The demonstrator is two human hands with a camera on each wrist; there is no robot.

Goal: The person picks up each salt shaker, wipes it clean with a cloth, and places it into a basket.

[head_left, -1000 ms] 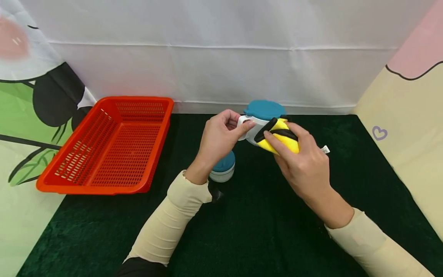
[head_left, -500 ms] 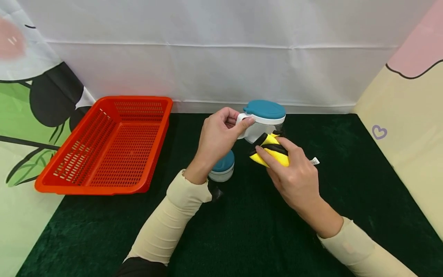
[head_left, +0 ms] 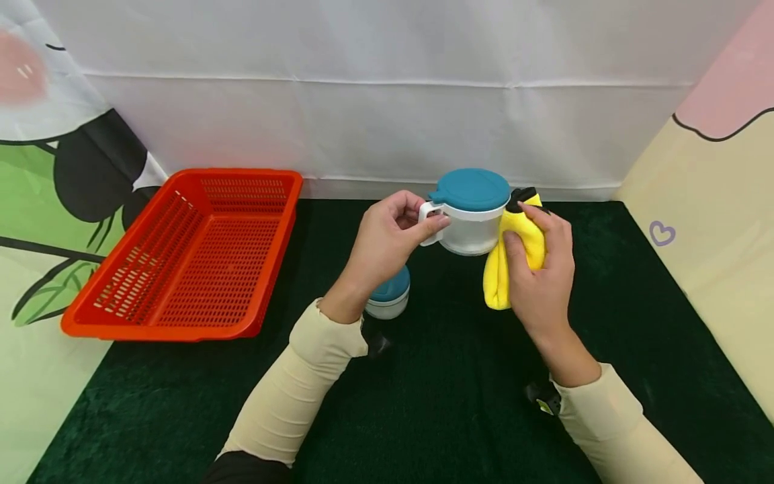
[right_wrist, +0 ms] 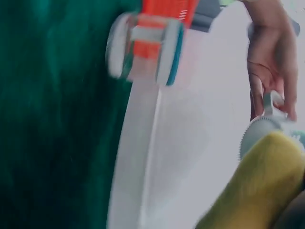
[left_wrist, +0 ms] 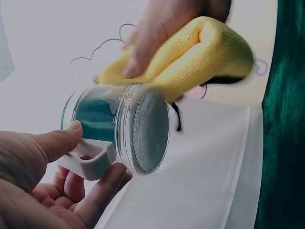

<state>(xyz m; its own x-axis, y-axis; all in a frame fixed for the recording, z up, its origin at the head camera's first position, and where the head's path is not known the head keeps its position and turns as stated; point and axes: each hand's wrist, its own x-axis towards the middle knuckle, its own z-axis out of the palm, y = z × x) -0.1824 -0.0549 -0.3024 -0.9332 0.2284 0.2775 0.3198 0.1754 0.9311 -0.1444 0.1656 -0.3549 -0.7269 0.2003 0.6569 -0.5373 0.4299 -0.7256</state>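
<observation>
My left hand (head_left: 390,235) pinches the white handle (left_wrist: 93,160) of a clear jar (head_left: 468,232) with a blue lid (head_left: 473,189). The jar is held up above the green cloth, its ribbed base facing the left wrist camera. On the jar's right side, my right hand (head_left: 544,262) holds a folded yellow cloth with black trim (head_left: 498,275) against the wall. In the left wrist view the yellow cloth (left_wrist: 205,57) lies along the jar's side, thumb pressed on it. A second, similar jar with a blue lid (head_left: 388,296) stands on the table, partly behind my left wrist.
A red plastic basket (head_left: 208,269) with slotted walls sits on the left of the green table cover (head_left: 447,390). A white curtain (head_left: 387,134) hangs along the back edge. Patterned sheets border both sides.
The yellow cloth in my right hand has gone from the jar's front, down and then round to its right side, now hanging longer. The jar has shifted slightly right in my left hand's grip.
</observation>
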